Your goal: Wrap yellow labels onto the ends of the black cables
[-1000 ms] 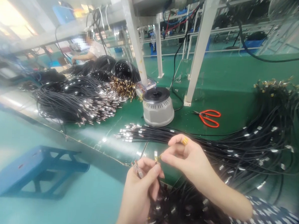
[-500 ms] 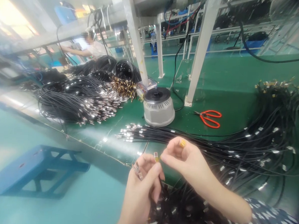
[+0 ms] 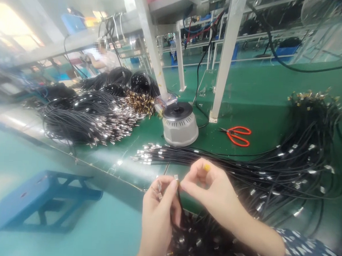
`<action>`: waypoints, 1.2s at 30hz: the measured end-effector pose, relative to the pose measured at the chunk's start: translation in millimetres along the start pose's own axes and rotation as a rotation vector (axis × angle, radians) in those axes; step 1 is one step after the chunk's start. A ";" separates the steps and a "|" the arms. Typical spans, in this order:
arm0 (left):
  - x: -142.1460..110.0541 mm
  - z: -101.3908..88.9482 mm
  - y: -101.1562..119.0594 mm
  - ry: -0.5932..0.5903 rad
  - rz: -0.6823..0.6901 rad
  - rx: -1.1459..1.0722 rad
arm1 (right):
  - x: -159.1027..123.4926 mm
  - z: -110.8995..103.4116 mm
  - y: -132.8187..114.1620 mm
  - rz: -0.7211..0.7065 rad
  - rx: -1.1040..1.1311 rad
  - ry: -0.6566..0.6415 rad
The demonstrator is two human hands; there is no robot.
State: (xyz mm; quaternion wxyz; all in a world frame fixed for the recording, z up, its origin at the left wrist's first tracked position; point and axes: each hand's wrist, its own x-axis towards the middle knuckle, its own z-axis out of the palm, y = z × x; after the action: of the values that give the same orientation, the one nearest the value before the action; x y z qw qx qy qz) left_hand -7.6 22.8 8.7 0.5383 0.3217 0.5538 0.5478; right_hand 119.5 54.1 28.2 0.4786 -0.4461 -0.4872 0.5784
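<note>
My left hand (image 3: 158, 211) is closed, pinching a black cable (image 3: 180, 202) just below its small silver connector (image 3: 176, 177) between thumb and forefinger. More silver connector ends (image 3: 159, 193) stick out between its fingers. My right hand (image 3: 212, 185) has thumb and forefinger pressed together right beside that connector; what lies in the pinch is too small to make out. A yellow patch (image 3: 206, 167) sits on one of its bent fingers. Beneath both hands lies a dark heap of black cables (image 3: 202, 236), partly hidden by my right forearm.
A cable bundle (image 3: 186, 155) runs across the green table toward a large pile (image 3: 308, 139) on the right. Red-handled pliers (image 3: 238, 136) and a grey round-topped device (image 3: 180, 128) stand behind. Coiled cables (image 3: 82, 115) are at left, near a blue stool (image 3: 26, 200) and another person (image 3: 104, 59).
My right fingertips have come in against the connector's base, covering the yellow bit seen there earlier. My left hand has shifted slightly left. The other person's arm has drawn in.
</note>
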 end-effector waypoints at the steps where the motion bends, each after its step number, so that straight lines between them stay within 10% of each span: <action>1: 0.2 0.3 -0.1 0.002 0.008 -0.009 | -0.4 0.4 -0.5 0.015 0.028 -0.002; 36: 4.1 -4.9 -3.8 -0.093 -0.031 -0.006 | -3.3 -4.0 1.9 0.293 0.302 -0.051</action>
State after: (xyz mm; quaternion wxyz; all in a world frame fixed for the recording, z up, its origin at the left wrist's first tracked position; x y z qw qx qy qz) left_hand -12.2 24.7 3.2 0.5728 0.3369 0.5313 0.5255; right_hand 123.7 51.2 26.0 0.4382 -0.4205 -0.3369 0.7195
